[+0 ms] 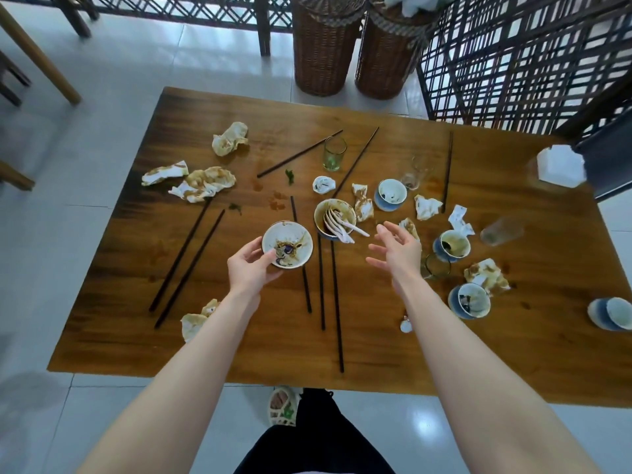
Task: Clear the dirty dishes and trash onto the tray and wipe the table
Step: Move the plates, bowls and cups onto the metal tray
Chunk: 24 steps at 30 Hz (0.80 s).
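Note:
My left hand [251, 268] grips a dirty white bowl [289, 242] at its near rim, just above the wooden table [376, 336]. My right hand [396, 251] hovers open, fingers spread, beside a brown-stained bowl [333, 217] that holds several white spoons. Dark chopsticks [337, 302] lie scattered across the tabletop. Stained crumpled napkins [205, 181] sit at the left, with more [485, 273] at the right. Several blue-and-white cups [390, 195] stand to the right, plus a green glass [334, 153]. No tray is in view.
Two wicker baskets [325, 53] and a lattice screen [513, 63] stand beyond the table's far edge. A white tissue box [561, 165] sits at the far right corner. A clear glass [501, 230] lies on its side. Tiled floor [68, 131] surrounds the table.

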Motion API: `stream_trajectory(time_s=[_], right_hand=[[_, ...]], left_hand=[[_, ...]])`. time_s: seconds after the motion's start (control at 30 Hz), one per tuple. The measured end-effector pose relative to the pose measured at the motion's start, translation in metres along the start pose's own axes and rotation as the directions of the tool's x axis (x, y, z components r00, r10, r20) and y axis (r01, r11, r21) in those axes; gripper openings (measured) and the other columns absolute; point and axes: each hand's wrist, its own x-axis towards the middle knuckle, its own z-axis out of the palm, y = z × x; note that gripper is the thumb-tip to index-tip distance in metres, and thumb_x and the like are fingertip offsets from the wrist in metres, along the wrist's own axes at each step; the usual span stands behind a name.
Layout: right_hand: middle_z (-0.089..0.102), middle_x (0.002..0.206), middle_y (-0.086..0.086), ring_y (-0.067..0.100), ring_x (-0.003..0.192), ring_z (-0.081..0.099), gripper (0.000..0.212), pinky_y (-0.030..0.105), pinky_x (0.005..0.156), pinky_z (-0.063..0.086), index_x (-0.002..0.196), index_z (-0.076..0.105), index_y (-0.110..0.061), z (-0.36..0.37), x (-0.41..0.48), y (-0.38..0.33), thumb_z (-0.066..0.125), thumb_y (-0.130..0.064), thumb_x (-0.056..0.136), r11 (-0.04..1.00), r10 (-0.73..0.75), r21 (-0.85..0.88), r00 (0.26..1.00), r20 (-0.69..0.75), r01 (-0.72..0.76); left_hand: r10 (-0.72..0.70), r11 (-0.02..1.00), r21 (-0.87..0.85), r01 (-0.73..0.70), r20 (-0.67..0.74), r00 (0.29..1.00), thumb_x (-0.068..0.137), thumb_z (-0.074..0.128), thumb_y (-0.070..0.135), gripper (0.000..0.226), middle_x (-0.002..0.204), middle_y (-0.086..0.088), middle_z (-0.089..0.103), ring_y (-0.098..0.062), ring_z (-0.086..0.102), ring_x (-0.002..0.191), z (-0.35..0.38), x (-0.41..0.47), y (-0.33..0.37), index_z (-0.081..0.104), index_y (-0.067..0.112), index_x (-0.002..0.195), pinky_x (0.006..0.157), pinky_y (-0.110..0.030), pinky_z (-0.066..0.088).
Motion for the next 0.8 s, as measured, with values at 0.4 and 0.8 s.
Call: stream_trajectory(time_s=[0.4,0.8], right_hand=[[0.064,0.111,0.007,0.021,0.094,0.067,0.037,0.032,0.064,0.060,0.127,0.057,-0.015,0.023,0.065,-0.002,0.062,-0.028,0.092,0.994,0.089,-0.068,0.988,0.128,-0.080],[0.068,0.108,0.008,0.023,0.093,0.069,0.027,0.041,0.064,0.060,0.115,0.065,-0.017,0.038,0.095,0.005,0.068,-0.018,0.088,0.981,0.194,-0.056,0.936,0.292,-0.186]], left_hand=[[-0.001,1.000,-0.005,0.001,-0.100,0.995,0.086,0.069,0.004,0.046,0.102,0.000,0.064,-0.020,0.064,0.100,0.030,0.036,0.015,0.057,0.008,0.130,0.067,-0.036,0.061],[0.002,1.000,0.016,0.000,-0.102,0.995,0.084,0.071,0.005,0.041,0.110,-0.008,0.067,-0.025,0.064,0.106,0.044,0.052,0.021,0.062,0.012,0.123,0.072,-0.041,0.060]])
